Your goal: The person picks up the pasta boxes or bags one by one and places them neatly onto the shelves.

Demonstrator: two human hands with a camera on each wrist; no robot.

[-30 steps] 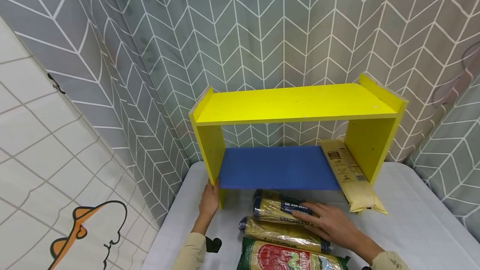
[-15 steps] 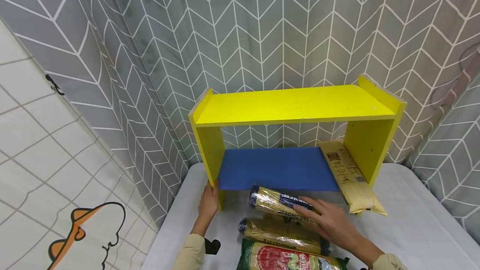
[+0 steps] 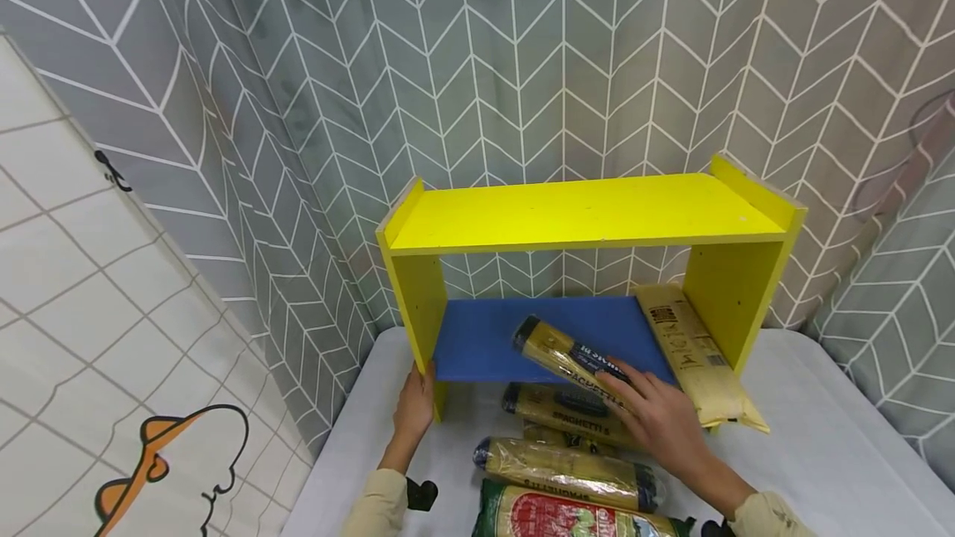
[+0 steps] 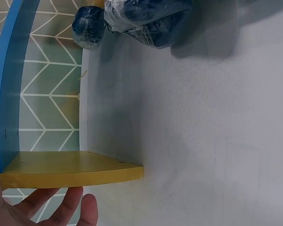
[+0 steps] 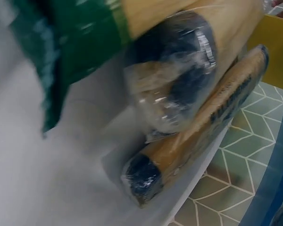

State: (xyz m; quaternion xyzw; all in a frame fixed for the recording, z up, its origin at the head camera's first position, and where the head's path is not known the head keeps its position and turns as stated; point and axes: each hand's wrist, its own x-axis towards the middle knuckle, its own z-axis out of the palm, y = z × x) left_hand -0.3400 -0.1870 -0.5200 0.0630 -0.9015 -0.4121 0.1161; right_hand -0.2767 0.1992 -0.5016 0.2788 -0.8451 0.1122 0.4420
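My right hand (image 3: pixel 660 417) grips a spaghetti packet (image 3: pixel 555 352), raised and tilted, its dark far end over the blue board (image 3: pixel 477 338) of a yellow shelf unit (image 3: pixel 589 210). At the unit's lower left, my left hand (image 3: pixel 414 408) holds the side panel; in the left wrist view its fingers (image 4: pixel 68 207) lie along that panel's outer face. Below the board, another spaghetti packet (image 3: pixel 540 411) lies partly over one more. Nearer are a spaghetti packet (image 3: pixel 552 464) and a green-ended bag with a red label (image 3: pixel 555 516). The right wrist view does not show the right hand clearly.
A long beige packet (image 3: pixel 686 346) lies on the blue board against the right panel, its front end overhanging. White cloth (image 3: pixel 806 437) covers the table. A patterned curtain (image 3: pixel 522 65) hangs behind, and a tiled-print curtain (image 3: pixel 97 288) stands at the left.
My right hand has lifted the top spaghetti packet off the pile and moved it up and forward, tilting it over the blue board's front edge. The left hand stays on the side panel.
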